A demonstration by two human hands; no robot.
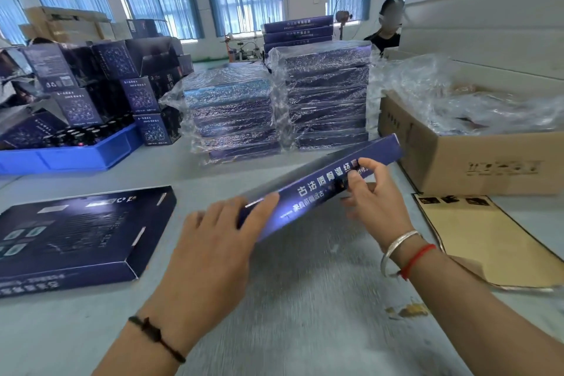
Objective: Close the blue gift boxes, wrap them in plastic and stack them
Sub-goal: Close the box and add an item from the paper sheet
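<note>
Head view. A flat blue gift box [323, 183] is held tilted above the grey table [305, 299], its long printed edge toward the camera, its far end raised to the right. The left hand [213, 241] lies with nearly straight fingers against the lower left end; the right hand [375, 195] pinches the printed edge, thumb in front, fingers curled behind. Judged step: closing, or checking the closure, before wrapping. The next move probably calls for a plastic bag from the heap in the cardboard carton [476, 159] on the right. The box is dark blue, thin and rigid, with white lettering and blurred gloss. Two wrapped stacks [274, 113] stand beyond; another unwrapped box [76, 235] lies at left.
</note>
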